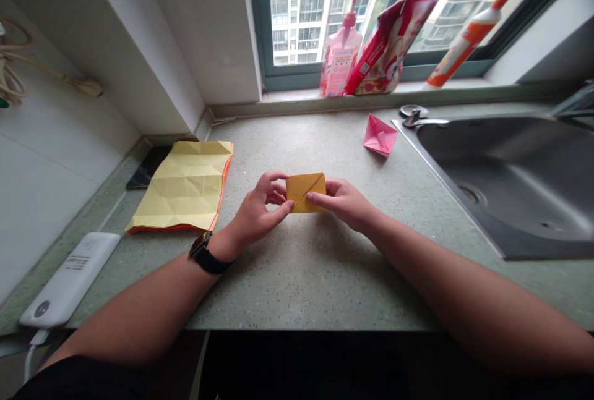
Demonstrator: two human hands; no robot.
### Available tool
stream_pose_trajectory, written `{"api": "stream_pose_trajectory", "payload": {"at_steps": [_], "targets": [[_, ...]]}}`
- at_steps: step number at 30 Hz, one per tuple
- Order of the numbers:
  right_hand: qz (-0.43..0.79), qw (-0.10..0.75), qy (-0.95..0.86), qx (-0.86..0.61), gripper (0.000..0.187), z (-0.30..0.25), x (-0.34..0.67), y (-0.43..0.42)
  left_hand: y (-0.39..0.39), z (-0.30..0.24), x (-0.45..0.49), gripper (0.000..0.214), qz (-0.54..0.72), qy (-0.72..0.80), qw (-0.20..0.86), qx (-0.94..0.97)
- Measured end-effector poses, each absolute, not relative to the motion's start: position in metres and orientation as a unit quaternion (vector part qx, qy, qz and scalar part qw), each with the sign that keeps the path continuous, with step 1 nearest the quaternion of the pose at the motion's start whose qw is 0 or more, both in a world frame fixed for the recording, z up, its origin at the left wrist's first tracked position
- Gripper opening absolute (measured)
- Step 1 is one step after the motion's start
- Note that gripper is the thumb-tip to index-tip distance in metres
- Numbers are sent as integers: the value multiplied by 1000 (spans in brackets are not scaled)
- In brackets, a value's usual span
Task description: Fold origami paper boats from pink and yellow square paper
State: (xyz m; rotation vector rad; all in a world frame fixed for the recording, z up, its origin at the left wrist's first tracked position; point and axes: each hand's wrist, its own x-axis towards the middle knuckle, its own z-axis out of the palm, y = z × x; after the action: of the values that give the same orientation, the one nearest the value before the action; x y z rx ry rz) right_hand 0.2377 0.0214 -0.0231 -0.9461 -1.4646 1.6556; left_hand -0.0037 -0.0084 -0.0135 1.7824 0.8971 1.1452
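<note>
A small folded square of orange-yellow paper [301, 186] is held just over the middle of the counter, a diagonal fold line crossing its face. My left hand [260, 208] pinches its left edge, thumb at the lower left corner and index finger at the upper left. From the other side my right hand [346, 201] grips the paper, the thumb lying on its front and the fingers hidden behind. A pink folded paper shape [380, 135] stands on the counter beyond my right hand. To the left lies a stack of creased paper sheets [185, 185], pale yellow on top.
A steel sink [524, 183] is set into the speckled counter [297, 289] on the right. A white power bank [69, 279] with a cable lies at left. On the windowsill stand a pink pump bottle [341, 57], a red bag [394, 41] and an orange-and-white bottle [466, 44].
</note>
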Motion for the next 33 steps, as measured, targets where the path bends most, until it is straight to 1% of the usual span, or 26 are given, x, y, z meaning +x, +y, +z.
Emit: {"api": "stream_pose_trajectory", "payload": {"at_steps": [2,3,4,5,9,11,16,19,25,33], "targets": [[641,362,-570,-364,49,-23,238,22,-9,-13,-3,20,460,357,353,732],[641,364,-572,-360,49,-22,237,21,-9,-13,-3,13,459,361,340,737],[641,366,-572,-357,49,-22,237,21,-10,-13,-3,11,457,364,340,737],[642,368,-571,-355,48,-21,237,21,-10,-13,-3,13,455,366,350,732],[650,365,-566,-352,48,-21,235,19,-10,-13,-3,32,451,365,415,701],[653,363,-564,-352,48,-22,235,18,-9,-13,-2,36,448,366,431,692],[659,344,-562,-362,48,-24,235,18,-9,-10,0,29,440,377,481,658],[657,324,-569,-374,48,-23,236,18,-9,-9,0,31,431,374,506,647],[661,300,-588,-357,47,-23,236,19,-8,-11,0,27,434,380,505,642],[630,313,-604,-374,36,-26,235,19,-8,-9,0,29,422,378,511,646]]}}
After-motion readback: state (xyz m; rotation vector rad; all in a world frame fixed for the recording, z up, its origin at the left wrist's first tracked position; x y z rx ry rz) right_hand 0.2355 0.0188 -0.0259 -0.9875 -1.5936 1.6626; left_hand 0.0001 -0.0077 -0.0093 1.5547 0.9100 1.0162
